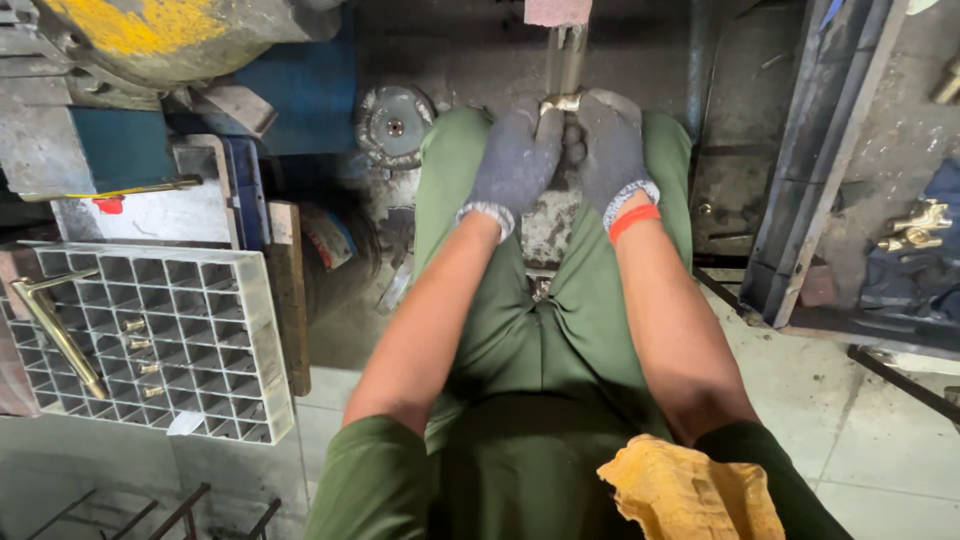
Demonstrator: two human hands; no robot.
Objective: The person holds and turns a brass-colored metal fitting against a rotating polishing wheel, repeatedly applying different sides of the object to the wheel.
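Brass fitting (562, 101) lying crosswise, both gloved hands' (565, 160) grip closed around it.

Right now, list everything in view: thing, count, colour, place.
small brass fitting: one, gold, held between both gloved hands at top centre
white plastic grid tray: one, white, left
long brass L-shaped pipe: one, gold, lying across the grid tray's left side
small brass pieces: several, gold, in the tray's cells
round grey metal disc: one, grey, on the floor left of the hands
brass tap bodies: a few, gold, on the right bench
yellow cloth: one, yellow, on the lap
left hand: grey glove, fingers on the fitting
right hand: grey glove with orange cuff, fingers on the fitting
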